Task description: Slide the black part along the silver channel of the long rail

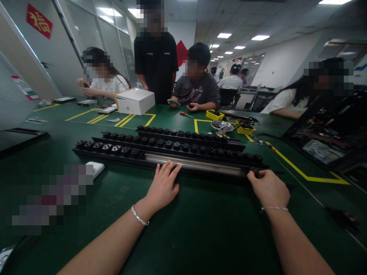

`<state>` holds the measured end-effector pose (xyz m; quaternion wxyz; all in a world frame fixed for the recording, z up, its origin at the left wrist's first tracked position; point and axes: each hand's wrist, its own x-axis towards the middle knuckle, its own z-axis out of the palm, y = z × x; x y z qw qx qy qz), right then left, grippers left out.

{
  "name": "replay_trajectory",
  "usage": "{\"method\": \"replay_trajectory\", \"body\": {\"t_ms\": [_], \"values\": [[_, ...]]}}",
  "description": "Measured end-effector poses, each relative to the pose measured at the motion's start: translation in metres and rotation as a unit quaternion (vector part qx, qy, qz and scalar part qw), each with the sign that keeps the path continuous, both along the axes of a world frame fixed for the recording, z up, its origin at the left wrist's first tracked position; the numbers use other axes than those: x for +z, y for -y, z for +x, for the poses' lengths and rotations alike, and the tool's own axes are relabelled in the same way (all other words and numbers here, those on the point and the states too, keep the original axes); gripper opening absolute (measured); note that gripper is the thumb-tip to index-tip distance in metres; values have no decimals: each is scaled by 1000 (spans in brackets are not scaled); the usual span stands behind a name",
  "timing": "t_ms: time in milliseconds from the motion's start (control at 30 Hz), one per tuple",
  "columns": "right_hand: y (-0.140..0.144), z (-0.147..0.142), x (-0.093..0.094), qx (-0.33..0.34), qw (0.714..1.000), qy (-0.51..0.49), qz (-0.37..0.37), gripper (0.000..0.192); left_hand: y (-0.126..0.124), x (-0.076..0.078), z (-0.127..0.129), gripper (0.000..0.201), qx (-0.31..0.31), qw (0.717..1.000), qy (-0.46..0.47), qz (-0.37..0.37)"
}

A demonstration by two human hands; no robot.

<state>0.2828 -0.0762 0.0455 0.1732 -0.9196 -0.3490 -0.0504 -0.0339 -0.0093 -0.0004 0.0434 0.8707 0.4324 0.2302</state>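
Observation:
Three long black rails lie across the green table. The nearest rail (200, 165) has a bare silver channel along its middle and several black sockets at its left end (114, 149). My left hand (163, 185) rests flat on that rail's near edge, fingers spread. My right hand (268, 187) grips a small black socket (256, 172) at the rail's right end. The middle rail (172, 144) and the far rail (177, 133) are filled with sockets.
A white box (136, 101) stands at the back. Yellow trays (215, 114), a metal bowl (222, 125) and a screwdriver (185, 114) lie near a seated person (196, 91). Other people sit or stand around the table. A white block (96, 168) lies at left.

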Motion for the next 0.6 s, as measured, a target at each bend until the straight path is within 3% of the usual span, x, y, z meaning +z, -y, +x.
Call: {"method": "replay_trajectory", "body": {"t_ms": [600], "values": [[2,1,4,-12,1000,-19,-15,44,0,-1,0,64,0,1000,-4,1]]}}
